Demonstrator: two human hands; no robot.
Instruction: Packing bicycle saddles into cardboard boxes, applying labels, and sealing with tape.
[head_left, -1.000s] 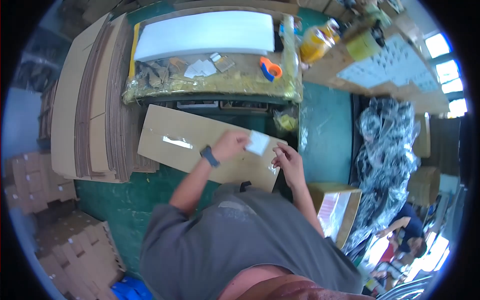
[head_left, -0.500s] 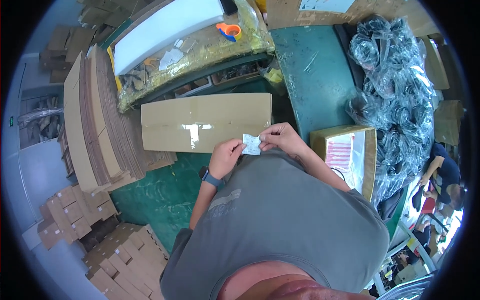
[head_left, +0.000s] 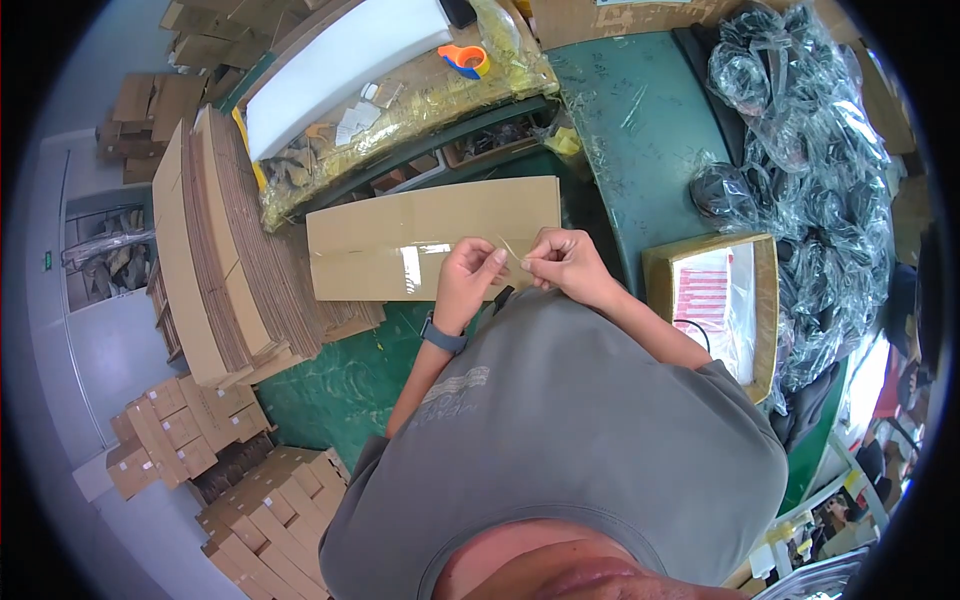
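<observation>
Both hands, left [head_left: 468,277] & right [head_left: 562,262], fingers pinched shut on a thin clear strip [head_left: 511,251] stretched btwn them, just over the flat cardboard sheet [head_left: 420,240] on the green bench [head_left: 640,130].

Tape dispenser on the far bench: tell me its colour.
Orange with a blue part, seen in the head view: the tape dispenser sits on the plastic-covered bench.

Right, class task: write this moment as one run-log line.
left hand: pinching thin clear strip | right hand: pinching same strip | below: flat cardboard sheet on green table
</observation>
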